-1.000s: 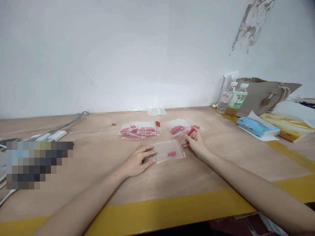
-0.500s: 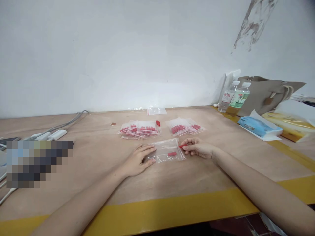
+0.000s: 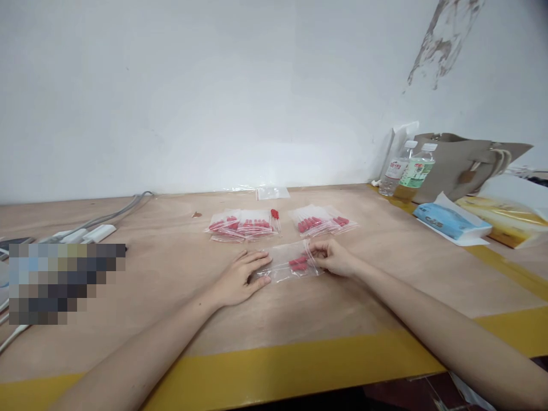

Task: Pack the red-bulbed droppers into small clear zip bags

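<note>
A clear zip bag (image 3: 278, 257) lies flat on the table between my hands, with its mouth toward the right. Two thin pieces with red heads are in it: a lower red-headed piece (image 3: 299, 268) and, just above it, an upper red-headed piece (image 3: 298, 260). My left hand (image 3: 242, 279) lies with fingers spread, its fingertips and thumb on the bag's left end. At the bag's mouth, my right hand (image 3: 331, 258) is closed in a pinch at the outer end of the upper piece; its fingertips are partly hidden by the plastic.
Filled bags lie behind in a left pile (image 3: 240, 224) and a right pile (image 3: 319, 221). Loose red-headed pieces (image 3: 274, 214) sit between them, and an empty bag (image 3: 273, 193) near the wall. Bottles (image 3: 415, 171), a handbag (image 3: 454, 165) and tissue packs (image 3: 454, 220) stand right; cables (image 3: 115, 214) left.
My right hand has moved left to the bag's mouth, and the red-headed piece in it has slid into the bag above the other one. My left hand has stayed in place.
</note>
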Available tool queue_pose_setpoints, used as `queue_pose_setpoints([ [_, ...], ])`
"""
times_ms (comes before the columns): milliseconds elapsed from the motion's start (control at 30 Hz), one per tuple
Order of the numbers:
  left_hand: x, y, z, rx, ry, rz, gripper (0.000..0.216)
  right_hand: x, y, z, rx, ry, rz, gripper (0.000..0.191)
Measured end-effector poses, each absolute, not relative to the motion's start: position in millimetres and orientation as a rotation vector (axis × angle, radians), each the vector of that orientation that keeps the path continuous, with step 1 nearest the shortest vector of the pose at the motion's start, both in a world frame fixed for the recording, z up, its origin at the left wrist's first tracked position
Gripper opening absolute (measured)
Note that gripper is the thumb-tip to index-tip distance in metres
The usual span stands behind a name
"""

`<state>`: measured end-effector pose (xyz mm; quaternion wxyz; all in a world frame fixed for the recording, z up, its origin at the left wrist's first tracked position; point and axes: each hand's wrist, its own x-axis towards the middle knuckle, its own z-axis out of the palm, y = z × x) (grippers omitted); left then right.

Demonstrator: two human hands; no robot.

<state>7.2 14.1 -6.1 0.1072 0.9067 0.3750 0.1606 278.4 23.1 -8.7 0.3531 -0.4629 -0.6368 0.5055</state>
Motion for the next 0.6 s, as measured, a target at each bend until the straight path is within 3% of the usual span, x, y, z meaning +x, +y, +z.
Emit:
queue_pose_setpoints([
  [100,7,14,-6,2.674,1.097,0.474,0.044,289,27,-1,-1.296,-1.664,1.232,0.023],
  [333,6,13,-5,2.679,1.088,0.483,0.043,270,85,15,-1.505,-1.826,0.513,0.006],
  [467,5,14,-6,2.674,1.096,0.458,0.044,224,126,16,-1.665,-1.755,0.306,0.041],
  [600,3,14,-7,2.678,1.082,0.475,0.043,192,152,13,-1.874,-1.798,0.364,0.048],
])
